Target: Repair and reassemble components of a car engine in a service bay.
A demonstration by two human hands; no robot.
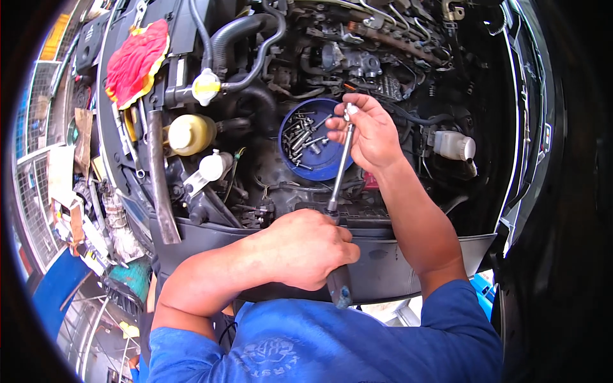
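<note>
My left hand (306, 249) is wrapped round the grip of a dark power tool (340, 285) just above the front edge of the engine bay. From the tool's head a long silver extension bar (342, 167) points up and away. Thumb and fingers of my right hand (375, 135) pinch the bar's far end, where a small silver socket (348, 112) shows between the fingertips. Beneath the right hand, a round blue bowl (313, 173) holds several loose bolts (299, 135). My left fingers hide most of the tool's body.
The bowl stands in the engine bay among hoses and engine parts (357, 60). To the left are a yellowed reservoir (191, 135), a white cap (216, 166), a black hose (163, 185), a wrench (132, 150) and a red and yellow cloth (137, 64). Another reservoir (454, 145) sits at right.
</note>
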